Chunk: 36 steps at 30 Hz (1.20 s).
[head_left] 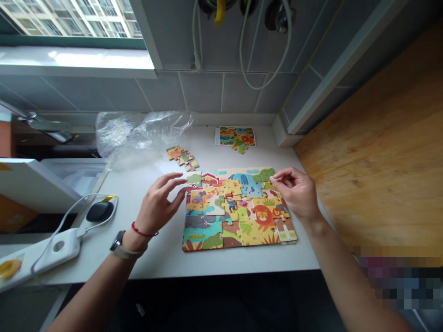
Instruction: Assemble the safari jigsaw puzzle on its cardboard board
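Observation:
A colourful animal jigsaw puzzle (pixel 263 216) lies on the white table, with a lion, elephants and a hippo printed on it. Some pieces sit loosely or overlap on its surface. My left hand (pixel 157 203) hovers at the upper left edge, thumb and fingers apart, close to a pale green puzzle piece (pixel 194 179). At the upper right corner, my right hand (pixel 297 191) has thumb and forefinger pinched together beside the green tree piece (pixel 263 174); what lies between the fingertips is hidden. Several loose puzzle pieces (pixel 182 157) rest beyond the left corner.
Behind the puzzle lies a picture card (pixel 226 134) with a loose piece (pixel 239 146) partly over it. A clear plastic bag (pixel 138 133) is at the back left. A power strip (pixel 58 246), a black device (pixel 99 211) and a white cable occupy the left side.

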### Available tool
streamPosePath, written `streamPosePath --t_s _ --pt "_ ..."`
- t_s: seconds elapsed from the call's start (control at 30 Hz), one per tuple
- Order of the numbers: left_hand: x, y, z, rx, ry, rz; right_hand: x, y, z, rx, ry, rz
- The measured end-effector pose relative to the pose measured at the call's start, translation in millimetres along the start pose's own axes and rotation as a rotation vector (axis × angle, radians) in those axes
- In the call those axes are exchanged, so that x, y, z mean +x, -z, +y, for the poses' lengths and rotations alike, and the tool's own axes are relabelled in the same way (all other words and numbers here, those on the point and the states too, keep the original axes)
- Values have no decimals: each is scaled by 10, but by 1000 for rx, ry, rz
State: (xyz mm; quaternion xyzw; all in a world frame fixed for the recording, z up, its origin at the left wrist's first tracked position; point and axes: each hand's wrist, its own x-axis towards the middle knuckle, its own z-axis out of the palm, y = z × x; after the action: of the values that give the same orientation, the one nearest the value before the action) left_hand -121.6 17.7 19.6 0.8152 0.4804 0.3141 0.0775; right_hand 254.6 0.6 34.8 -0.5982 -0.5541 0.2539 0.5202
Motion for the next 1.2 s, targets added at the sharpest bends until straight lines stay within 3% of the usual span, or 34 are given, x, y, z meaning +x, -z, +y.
streamPosePath --t_s 0.3,0.47,0.73,1.0,1.2 --pt "456 -426 -887 182 125 -6 13 -83 157 139 104 -48" --pt "569 -507 -1246 156 187 -18 -7 -89 143 173 31 -7" --pt "579 -448 -1197 81 135 53 -46 -172 124 155 -77 -31" --pt "581 -399 -1177 7 151 89 -83 -208 258 271 -139 -72" --pt "569 -358 -1132 -40 164 157 -88 -216 224 264 -155 -102"
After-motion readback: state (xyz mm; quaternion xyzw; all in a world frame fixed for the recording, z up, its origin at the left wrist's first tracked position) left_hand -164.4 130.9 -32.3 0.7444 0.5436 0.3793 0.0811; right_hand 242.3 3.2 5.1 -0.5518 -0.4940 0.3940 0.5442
